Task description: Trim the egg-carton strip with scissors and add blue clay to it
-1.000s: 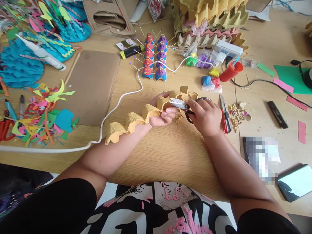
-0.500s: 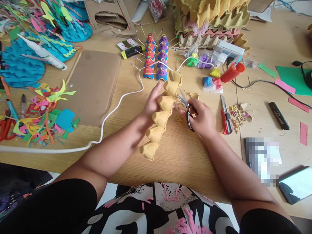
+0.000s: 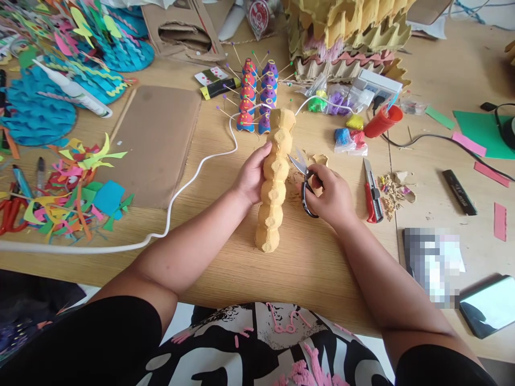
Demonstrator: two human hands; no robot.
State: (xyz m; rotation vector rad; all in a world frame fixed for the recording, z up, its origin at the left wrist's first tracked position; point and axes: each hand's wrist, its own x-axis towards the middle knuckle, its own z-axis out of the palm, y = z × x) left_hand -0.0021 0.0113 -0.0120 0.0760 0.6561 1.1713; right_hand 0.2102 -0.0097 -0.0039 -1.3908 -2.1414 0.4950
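Your left hand has its fingers closed on the upper part of the yellow egg-carton strip, which stretches lengthwise above the tabletop with its domed side up, probably so you can look along the whole row of cups. Your right hand has its fingers in the handles of the scissors, blades parted beside the strip's right edge; that seems to keep them ready yet out of its way. Cut scraps lie just under the scissors. The utility knife rests to the right, near your right hand, likely put there for easy reach.
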